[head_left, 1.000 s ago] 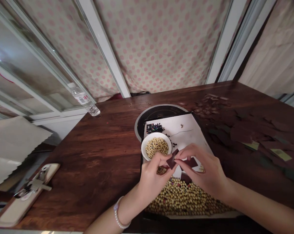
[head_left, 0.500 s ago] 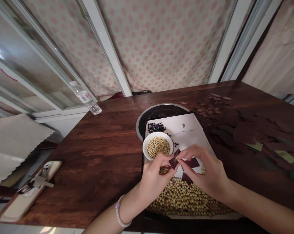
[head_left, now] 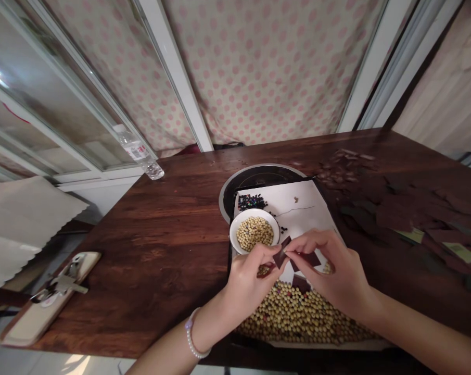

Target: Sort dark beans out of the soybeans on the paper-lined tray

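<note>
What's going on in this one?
A person holds a small brown piece in the left hand, while the right hand pinches a tiny pale thing, probably a bead, up against it. Both hands are above a tray. A heap of pale beads covers its near end, a bowl of similar beads stands toward its left side, and black beads lie in the far left corner.

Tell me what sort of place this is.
Probably a room in a home: a wooden table with a water bottle on it, and a pink-dotted curtain behind.
</note>
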Tool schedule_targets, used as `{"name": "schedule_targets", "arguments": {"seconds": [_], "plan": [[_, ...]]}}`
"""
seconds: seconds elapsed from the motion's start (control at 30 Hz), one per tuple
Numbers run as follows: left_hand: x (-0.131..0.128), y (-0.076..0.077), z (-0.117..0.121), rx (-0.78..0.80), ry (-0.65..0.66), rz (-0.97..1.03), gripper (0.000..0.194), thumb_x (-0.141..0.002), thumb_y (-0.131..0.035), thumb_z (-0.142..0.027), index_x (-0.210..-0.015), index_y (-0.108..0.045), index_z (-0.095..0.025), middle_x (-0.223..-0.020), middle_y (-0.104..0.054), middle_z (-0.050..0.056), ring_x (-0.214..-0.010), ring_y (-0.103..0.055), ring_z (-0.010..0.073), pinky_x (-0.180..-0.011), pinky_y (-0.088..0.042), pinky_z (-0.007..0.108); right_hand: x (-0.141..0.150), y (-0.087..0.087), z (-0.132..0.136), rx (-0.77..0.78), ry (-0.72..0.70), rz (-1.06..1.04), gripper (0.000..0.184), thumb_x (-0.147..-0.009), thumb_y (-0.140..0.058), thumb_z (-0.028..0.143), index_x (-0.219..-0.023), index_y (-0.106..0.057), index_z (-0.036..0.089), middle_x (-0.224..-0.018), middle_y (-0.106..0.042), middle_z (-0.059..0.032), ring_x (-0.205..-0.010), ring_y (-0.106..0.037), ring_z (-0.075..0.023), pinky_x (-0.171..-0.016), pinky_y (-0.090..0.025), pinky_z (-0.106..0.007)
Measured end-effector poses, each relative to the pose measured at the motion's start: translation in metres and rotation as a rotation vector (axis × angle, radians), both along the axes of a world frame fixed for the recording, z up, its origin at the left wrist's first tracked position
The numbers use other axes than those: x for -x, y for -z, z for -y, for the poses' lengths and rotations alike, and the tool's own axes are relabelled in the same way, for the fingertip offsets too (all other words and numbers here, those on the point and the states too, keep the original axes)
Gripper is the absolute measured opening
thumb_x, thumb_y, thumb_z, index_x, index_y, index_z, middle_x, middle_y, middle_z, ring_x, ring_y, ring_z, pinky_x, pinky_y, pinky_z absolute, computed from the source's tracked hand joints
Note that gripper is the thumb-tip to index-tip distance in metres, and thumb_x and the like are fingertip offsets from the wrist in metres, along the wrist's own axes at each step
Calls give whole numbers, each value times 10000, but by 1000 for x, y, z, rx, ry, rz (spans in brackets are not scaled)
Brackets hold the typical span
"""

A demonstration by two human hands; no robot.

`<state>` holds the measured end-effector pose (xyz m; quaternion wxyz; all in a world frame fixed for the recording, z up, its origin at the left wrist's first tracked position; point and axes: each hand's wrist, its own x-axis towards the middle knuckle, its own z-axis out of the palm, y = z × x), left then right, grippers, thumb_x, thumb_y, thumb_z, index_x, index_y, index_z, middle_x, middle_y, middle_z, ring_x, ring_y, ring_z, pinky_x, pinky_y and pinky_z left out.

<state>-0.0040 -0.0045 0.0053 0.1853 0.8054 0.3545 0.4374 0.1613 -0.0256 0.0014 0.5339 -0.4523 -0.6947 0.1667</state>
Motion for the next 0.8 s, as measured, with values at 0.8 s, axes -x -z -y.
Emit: {"name": "schedule_targets", "arguments": {"seconds": [0.8], "plan": [[1, 2, -1, -5, -14, -64, 199, -741, -634, -112, -915, -557, -167, -661, -679, -6, -533, -634, 97, -518, -522, 170, 1, 1, 0, -56, -25, 113, 237, -778, -550, 85, -786, -375, 246, -793, -620, 15, -706, -620, -105, -553, -509, -201]]}}
